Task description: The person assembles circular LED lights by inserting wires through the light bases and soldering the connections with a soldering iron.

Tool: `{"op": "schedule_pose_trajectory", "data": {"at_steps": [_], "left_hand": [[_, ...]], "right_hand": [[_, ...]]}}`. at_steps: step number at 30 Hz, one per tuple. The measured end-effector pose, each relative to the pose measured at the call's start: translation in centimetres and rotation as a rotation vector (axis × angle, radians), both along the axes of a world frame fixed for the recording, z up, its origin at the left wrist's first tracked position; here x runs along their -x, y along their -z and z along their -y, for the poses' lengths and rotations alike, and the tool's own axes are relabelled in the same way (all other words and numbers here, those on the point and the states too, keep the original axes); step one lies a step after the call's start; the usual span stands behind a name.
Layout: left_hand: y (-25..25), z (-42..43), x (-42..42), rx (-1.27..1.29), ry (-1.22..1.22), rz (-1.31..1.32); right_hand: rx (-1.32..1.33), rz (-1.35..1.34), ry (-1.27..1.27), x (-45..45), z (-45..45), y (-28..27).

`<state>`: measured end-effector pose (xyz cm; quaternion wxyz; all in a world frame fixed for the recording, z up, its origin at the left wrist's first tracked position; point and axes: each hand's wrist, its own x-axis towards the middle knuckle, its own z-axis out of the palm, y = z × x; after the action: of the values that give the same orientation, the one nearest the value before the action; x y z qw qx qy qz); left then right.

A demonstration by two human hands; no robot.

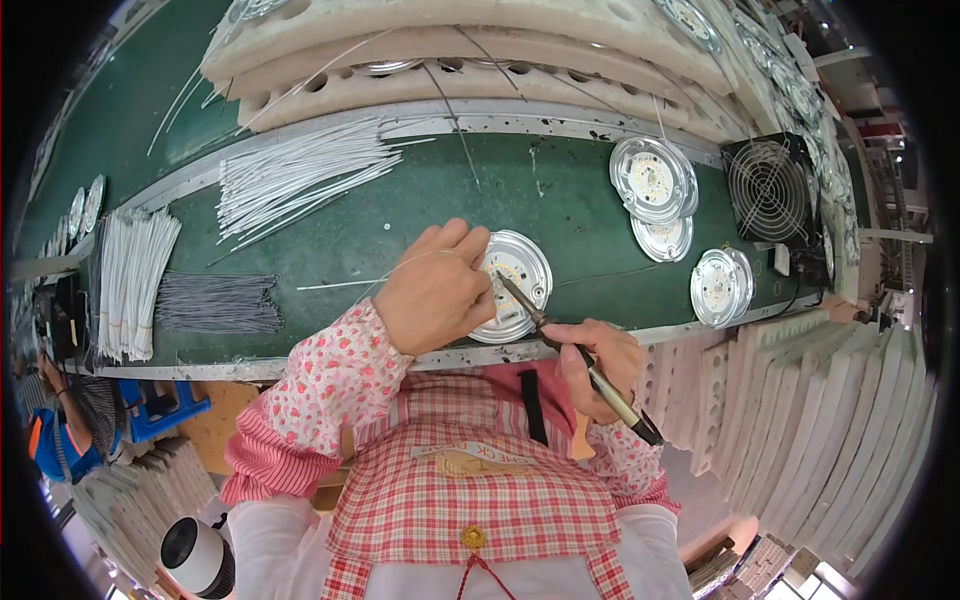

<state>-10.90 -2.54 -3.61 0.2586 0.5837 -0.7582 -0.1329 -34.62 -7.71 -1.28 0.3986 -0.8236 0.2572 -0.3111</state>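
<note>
My left hand (435,285) is closed at the left side of a round metal LED lamp plate (533,265), fingers pinched over it. A thin white wire (335,286) runs out of this hand to the left; the wire's end at the fingertips is hidden. In my right hand (600,362) is a soldering iron (614,396), gripped like a pen. Its tip reaches the middle of the plate, among small yellow LED chips, close to my left fingertips. Whether the tip touches a solder point I cannot tell.
White wires (300,180) lie loose behind, with bundled white wires (135,285) and dark grey wires (220,302) at left. More lamp plates (655,180) and a fan (768,190) stand right. Foam trays (460,40) are stacked at the back. Another person (75,425) is at far left.
</note>
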Motion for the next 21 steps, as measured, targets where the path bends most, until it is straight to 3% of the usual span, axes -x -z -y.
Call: {"op": "schedule_pose_trajectory", "data": {"at_steps": [4,8,16,19,21], "left_hand": [[0.0,-0.1,0.1,-0.003,-0.032,0.025],[0.2,-2.3,-0.6,0.131,-0.045,0.049],[0.5,-3.4,-0.9,0.138,0.043,0.226],[0.3,-3.5,-0.9,0.112,0.05,0.222],[0.4,-3.5,-0.9,0.103,0.052,0.237]], "right_hand": [[-0.399,-0.021,0.13,0.4,-1.0,0.0],[-0.433,0.003,0.148,0.5,-1.0,0.6],[-0.528,0.134,0.24,1.1,-2.1,0.2],[-0.05,-0.247,0.124,0.0,-0.5,0.4],[0.206,-0.289,0.111,-2.6,-0.3,0.9]]}}
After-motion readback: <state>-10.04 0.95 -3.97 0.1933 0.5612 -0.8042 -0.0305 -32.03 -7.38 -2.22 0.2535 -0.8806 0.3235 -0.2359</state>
